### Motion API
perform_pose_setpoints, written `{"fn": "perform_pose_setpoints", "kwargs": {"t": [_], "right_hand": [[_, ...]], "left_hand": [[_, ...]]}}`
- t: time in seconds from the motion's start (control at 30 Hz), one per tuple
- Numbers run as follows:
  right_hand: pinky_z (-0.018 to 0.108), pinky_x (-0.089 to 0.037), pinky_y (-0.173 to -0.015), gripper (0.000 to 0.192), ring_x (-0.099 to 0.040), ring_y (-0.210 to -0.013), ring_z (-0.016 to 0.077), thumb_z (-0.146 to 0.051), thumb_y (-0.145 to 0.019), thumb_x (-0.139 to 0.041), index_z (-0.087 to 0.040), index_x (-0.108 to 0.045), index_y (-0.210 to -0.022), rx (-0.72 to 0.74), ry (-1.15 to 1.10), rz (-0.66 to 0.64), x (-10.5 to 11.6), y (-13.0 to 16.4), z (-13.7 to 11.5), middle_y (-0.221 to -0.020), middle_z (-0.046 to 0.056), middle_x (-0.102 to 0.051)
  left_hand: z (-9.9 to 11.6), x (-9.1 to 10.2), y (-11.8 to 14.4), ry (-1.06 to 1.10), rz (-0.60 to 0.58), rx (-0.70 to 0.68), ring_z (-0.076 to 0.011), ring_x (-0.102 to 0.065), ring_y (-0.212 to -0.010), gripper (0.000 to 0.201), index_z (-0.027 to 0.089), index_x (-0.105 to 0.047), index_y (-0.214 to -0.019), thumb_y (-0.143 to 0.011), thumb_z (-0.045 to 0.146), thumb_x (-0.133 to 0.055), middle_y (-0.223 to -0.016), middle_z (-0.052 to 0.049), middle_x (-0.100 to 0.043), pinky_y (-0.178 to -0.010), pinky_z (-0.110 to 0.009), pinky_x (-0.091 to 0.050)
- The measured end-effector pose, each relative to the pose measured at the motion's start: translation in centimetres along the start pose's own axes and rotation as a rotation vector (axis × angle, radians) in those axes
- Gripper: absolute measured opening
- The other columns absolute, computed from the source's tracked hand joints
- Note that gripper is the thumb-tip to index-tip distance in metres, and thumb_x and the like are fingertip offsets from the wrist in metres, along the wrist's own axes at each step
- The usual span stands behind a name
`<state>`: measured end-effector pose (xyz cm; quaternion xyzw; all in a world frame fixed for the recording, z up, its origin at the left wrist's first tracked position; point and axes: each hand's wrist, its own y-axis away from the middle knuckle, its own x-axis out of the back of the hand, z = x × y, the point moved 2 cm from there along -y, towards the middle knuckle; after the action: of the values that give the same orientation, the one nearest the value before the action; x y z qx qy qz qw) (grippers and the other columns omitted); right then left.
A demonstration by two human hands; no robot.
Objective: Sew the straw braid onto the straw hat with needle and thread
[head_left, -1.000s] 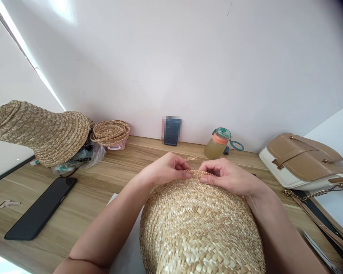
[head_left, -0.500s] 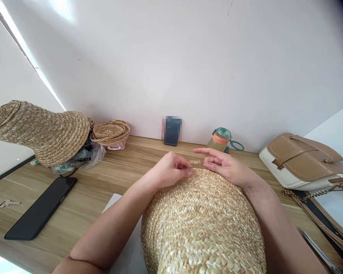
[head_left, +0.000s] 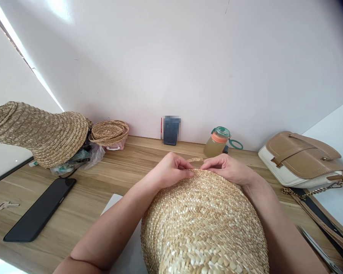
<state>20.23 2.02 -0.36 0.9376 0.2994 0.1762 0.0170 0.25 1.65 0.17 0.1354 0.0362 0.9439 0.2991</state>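
A woven straw hat (head_left: 208, 217) fills the lower middle of the view, its far edge between my hands. My left hand (head_left: 173, 171) is closed in a pinch on that edge, thumb on the near side. Close by on the right, my right hand (head_left: 227, 167) pinches the same edge with thumb and forefinger. Beyond the edge, a short piece of braided straw strip (head_left: 196, 160) shows between the hands. What lies on the hat's far side is hidden.
A phone (head_left: 41, 209) and a key (head_left: 7, 205) lie at left, near another straw hat (head_left: 54, 133). Coiled straw braid (head_left: 110, 131) rests on a pink basket (head_left: 116, 145). A bottle (head_left: 217, 142) stands behind; a handbag (head_left: 303, 158) and scissors (head_left: 320, 249) are at right.
The right hand's raised forefinger has come down, and the hand now pinches the hat's edge. The straw strip has shifted slightly. My left hand keeps its hold.
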Motion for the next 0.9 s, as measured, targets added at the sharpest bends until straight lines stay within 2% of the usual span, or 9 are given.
{"fn": "perform_pose_setpoints", "kwargs": {"t": [0.37, 0.63, 0.9], "right_hand": [[0.028, -0.043, -0.066, 0.028, -0.054, -0.069, 0.0127, -0.041, -0.081, -0.062, -0.016, -0.075, -0.085, 0.074, 0.089, 0.015, 0.07, -0.03, 0.1, -0.077, 0.003, -0.061], [0.028, -0.039, -0.067, 0.028, -0.048, -0.069, 0.0122, -0.04, -0.087, -0.057, -0.019, -0.075, -0.088, 0.153, 0.179, 0.021, -0.01, -0.04, 0.24, -0.073, 0.0, -0.051], [0.027, -0.037, -0.064, 0.027, -0.046, -0.067, 0.0119, -0.038, -0.089, -0.056, -0.018, -0.074, -0.083, 0.237, 0.186, -0.012, -0.11, -0.07, 0.23, -0.071, 0.0, -0.047]], "left_hand": [[-0.17, -0.02, -0.15, -0.027, 0.026, 0.029, -0.0086, -0.046, -0.052, 0.028, 0.007, -0.071, -0.081, -0.067, 0.03, -0.066, -0.06, -0.001, -0.061, -0.048, -0.02, -0.032], [0.03, -0.24, -0.04, -0.067, -0.007, 0.0, -0.009, -0.044, -0.051, 0.028, 0.008, -0.072, -0.081, -0.069, 0.032, -0.064, -0.059, 0.0, -0.059, -0.048, -0.021, -0.031], [0.07, -0.73, -0.03, -0.093, -0.031, -0.028, -0.0086, -0.041, -0.053, 0.025, 0.008, -0.073, -0.082, -0.072, 0.028, -0.062, -0.06, 0.0, -0.057, -0.051, -0.021, -0.031]]}}
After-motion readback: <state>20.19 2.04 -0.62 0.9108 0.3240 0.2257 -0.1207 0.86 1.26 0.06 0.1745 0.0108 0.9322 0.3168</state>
